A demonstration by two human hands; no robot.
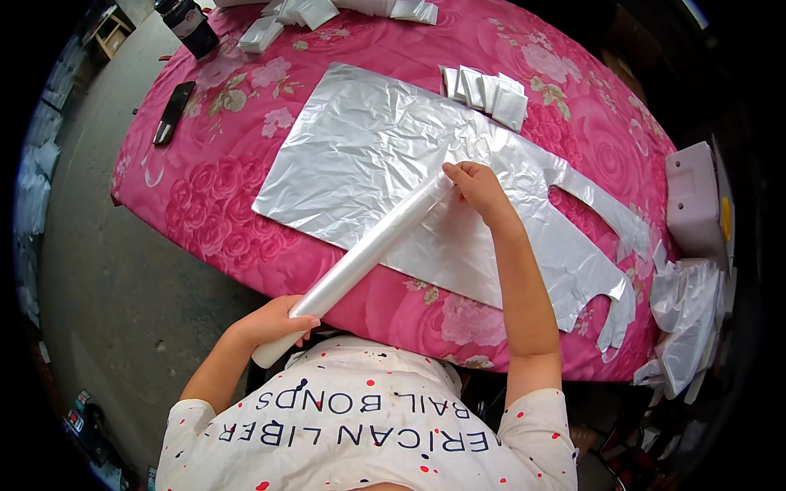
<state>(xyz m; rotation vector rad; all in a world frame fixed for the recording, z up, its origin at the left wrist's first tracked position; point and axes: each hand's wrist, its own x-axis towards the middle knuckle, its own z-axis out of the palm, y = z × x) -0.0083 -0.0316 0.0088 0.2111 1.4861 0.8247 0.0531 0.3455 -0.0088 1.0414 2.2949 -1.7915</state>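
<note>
A long, whitish roll of plastic film (pixel 360 258) slants across the front of my body, its near end past the table edge. My left hand (pixel 274 321) is wrapped round that near end. At the far end, my right hand (pixel 477 186) pinches the film between thumb and fingers. Beneath the roll, a large silvery plastic carrier bag (pixel 327 147) lies flat and crinkled, its two handle loops pointing right. Whether it is one bag or a stack, I cannot tell.
A pink floral cloth (pixel 221 196) covers the table. Small folded white packets (pixel 487 92) lie beyond the bag, and more (pixel 262 34) at the back. A black phone (pixel 173 113) and dark bottle (pixel 188 29) stay left. At right are a pale box (pixel 692 196) and bunched plastic (pixel 686 319).
</note>
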